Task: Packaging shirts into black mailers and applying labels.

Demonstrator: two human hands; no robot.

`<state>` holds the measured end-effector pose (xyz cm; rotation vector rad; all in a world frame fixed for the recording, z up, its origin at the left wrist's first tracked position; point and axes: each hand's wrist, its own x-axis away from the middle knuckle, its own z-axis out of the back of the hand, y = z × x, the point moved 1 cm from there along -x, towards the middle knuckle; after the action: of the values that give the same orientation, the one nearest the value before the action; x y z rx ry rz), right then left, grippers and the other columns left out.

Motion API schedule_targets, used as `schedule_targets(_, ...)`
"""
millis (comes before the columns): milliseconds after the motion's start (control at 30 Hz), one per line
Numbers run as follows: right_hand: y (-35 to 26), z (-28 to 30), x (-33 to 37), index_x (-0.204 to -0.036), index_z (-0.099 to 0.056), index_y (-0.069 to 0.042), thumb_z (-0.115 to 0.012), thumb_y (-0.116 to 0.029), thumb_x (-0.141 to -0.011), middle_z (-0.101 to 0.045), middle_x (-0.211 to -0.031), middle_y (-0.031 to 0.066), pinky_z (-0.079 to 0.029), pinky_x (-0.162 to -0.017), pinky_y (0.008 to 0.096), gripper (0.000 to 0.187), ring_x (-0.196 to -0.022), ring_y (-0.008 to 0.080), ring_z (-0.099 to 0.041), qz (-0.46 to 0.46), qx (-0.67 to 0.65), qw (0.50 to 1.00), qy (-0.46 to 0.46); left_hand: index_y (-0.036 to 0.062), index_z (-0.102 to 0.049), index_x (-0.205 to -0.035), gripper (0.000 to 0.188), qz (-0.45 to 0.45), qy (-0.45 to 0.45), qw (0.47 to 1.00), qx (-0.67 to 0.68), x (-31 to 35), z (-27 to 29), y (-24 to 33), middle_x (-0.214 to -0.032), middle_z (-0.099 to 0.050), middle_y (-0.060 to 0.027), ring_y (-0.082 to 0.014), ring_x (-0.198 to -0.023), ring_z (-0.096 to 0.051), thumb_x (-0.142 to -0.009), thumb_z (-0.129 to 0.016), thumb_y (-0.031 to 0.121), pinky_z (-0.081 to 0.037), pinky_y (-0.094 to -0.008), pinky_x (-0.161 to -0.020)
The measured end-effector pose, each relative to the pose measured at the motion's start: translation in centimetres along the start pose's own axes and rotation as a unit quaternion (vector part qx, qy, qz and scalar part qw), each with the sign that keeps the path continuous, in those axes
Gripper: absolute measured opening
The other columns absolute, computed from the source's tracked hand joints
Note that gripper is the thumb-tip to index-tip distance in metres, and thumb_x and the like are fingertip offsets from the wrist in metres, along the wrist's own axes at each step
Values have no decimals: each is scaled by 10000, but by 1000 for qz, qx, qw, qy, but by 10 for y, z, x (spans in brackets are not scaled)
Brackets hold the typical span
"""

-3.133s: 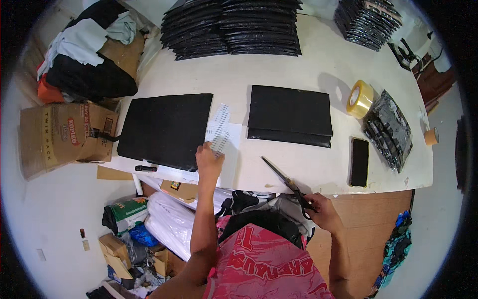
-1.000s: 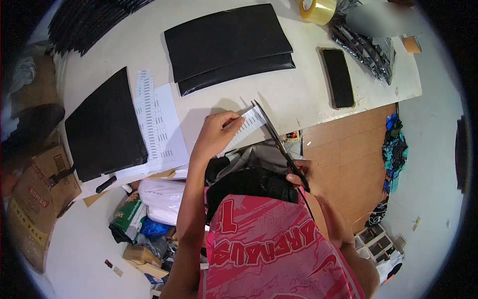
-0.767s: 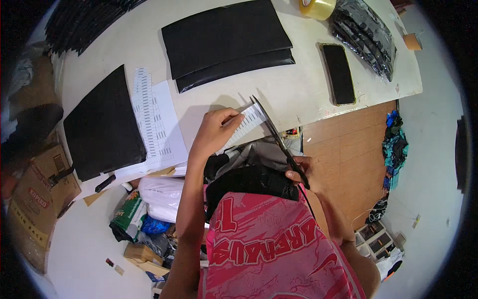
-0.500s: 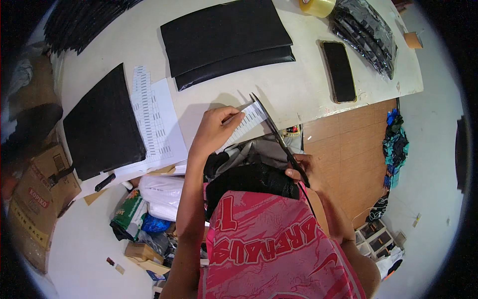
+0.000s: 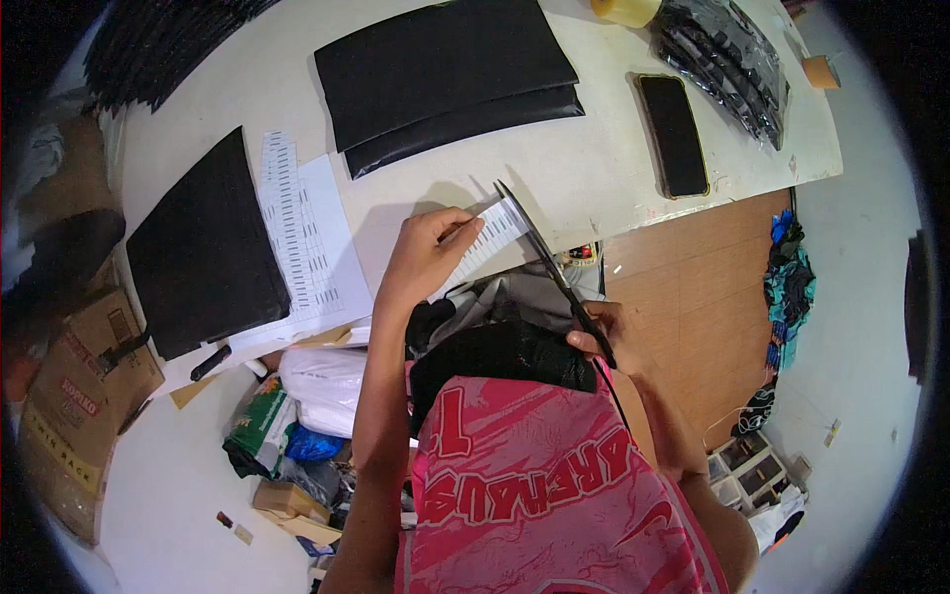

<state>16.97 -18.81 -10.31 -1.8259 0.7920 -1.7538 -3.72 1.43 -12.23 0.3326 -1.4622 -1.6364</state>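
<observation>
A strip of white printed paper (image 5: 501,226) is pinched between the thumb and fingers of my left hand (image 5: 435,247), over the table's near edge. In my right hand (image 5: 598,330) is a long pair of dark scissors (image 5: 550,259), fingers closed round the handles. The blades point up and to the left, lying along the right end of the strip, tips just past its far corner. How far the blades are parted is hard to see. More printed strips (image 5: 294,228) lie on a white sheet (image 5: 341,233) left of my left hand.
Black folded sheets (image 5: 445,74) lie beyond my hands, and another black sheet (image 5: 203,252) lies at the left. A phone (image 5: 673,137), a clear bag of black items (image 5: 722,69) and a tape roll (image 5: 625,10) are at the right. A black cutter (image 5: 210,362) rests at the near-left edge.
The whole view has shifted slightly. Both hands, the strip and the scissors keep nearly the same places; the blades look a little closer together at the strip.
</observation>
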Motion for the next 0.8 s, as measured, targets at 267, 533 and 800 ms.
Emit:
schedule_targets(267, 7, 1, -2, -735, -538, -77, -800, -270, -786, -463, -613, -54, -320, -490, 229, 329, -555, 54, -437, 24, -4, 1000, 1, -51, -677, -964, 218, 12, -12, 1000, -17, -1, 0, 1, -799, -667, -45, -65, -734, -565, -924, -626, 156, -448, -231, -657)
schedule_targets(533, 4, -1, -1, -755, -568, -63, -800, -271, -785, -481, -618, -52, -318, -491, 226, 313, -556, 52, -439, 18, -4, 1000, 12, -48, -678, -963, 217, 13, -10, 1000, -21, -1, -1, 1, -793, -662, -42, -61, -727, -554, -925, -625, 158, -441, -230, -650)
schedule_targets(800, 2, -1, -1, -748, -589, -54, -790, -281, -794, -490, -583, -40, -320, -465, 240, 307, -511, 60, -439, -2, -4, 1000, 20, -48, -677, -966, 227, 4, -9, 1000, -25, 0, 0, 4, -760, -659, -46, -61, -703, -552, -925, -623, 168, -436, -233, -628)
